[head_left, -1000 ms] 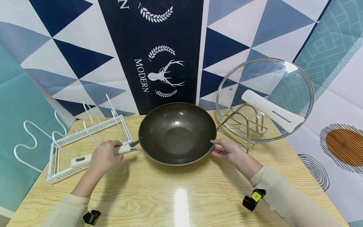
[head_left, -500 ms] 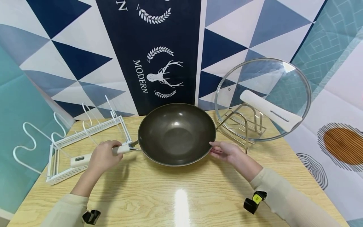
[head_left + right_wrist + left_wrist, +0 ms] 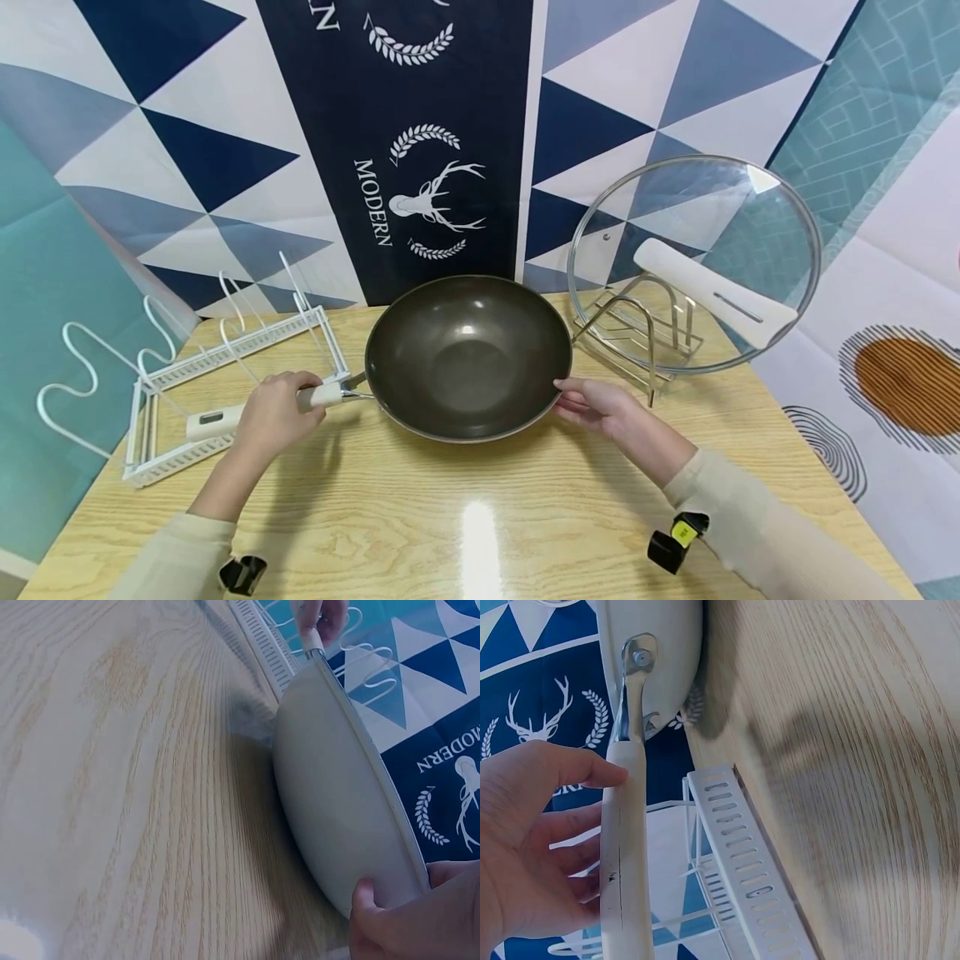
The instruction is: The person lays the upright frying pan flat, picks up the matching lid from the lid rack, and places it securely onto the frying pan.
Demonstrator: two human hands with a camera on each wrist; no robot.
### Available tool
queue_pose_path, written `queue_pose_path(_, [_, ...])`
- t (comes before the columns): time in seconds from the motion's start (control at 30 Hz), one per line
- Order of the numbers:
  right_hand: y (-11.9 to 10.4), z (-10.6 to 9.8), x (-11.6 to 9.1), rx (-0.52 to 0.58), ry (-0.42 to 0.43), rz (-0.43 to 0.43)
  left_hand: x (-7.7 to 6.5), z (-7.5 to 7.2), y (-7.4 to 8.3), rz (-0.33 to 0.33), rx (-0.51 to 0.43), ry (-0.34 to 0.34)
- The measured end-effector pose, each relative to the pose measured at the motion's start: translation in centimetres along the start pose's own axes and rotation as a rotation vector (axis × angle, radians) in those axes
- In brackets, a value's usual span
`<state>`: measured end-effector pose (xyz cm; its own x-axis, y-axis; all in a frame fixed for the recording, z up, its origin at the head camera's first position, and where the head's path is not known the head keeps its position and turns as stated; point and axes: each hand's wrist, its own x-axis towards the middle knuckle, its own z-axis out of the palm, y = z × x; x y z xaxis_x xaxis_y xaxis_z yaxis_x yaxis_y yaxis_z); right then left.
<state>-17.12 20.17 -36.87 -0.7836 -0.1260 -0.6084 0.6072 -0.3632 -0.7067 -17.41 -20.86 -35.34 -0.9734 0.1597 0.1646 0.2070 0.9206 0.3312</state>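
Note:
A wok [image 3: 468, 375], dark inside and pale outside, sits in the middle of the wooden table with its bowl facing up. My left hand [image 3: 277, 417] grips its cream handle [image 3: 213, 423], and the left wrist view shows the thumb and fingers around that handle [image 3: 624, 847]. At the opposite side, my right hand [image 3: 600, 404] pinches the rim, one fingertip at the edge and other fingers underneath. In the right wrist view a fingertip presses the wok's pale outer wall [image 3: 330, 772]. Whether the base touches the table cannot be told.
A white wire rack [image 3: 161, 454] stands at the left, partly behind the wok's handle. To the right, a metal stand [image 3: 652, 350] holds a glass lid [image 3: 757, 225] with a white handle [image 3: 712, 287]. A patterned backdrop [image 3: 442, 100] rises behind the table [image 3: 420, 517].
The wok has shifted very slightly toward the person. Both hands keep their hold on it, and the rack, stand and lid stay in place.

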Motion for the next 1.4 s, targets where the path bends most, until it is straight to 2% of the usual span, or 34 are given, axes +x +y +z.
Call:
queue_pose_path(0.4, [0.73, 0.1, -0.53, 0.014, 0.028, -0.002, 0.06, 0.48, -0.23, 0.006, 0.025, 0.02])
queue_pose_path(0.67, [0.77, -0.1, -0.53, 0.028, 0.005, -0.003, 0.06, 0.68, -0.31, 0.01, 0.016, 0.035])
queue_pose_path(1.07, [0.52, -0.14, -0.53, 0.01, -0.008, 0.021, 0.0, 0.56, -0.39, 0.01, 0.021, 0.033])
queue_pose_path(1.4, [0.48, -0.03, -0.7, 0.051, 0.016, 0.059, 0.07, 0.6, -0.35, 0.021, -0.012, 0.048])
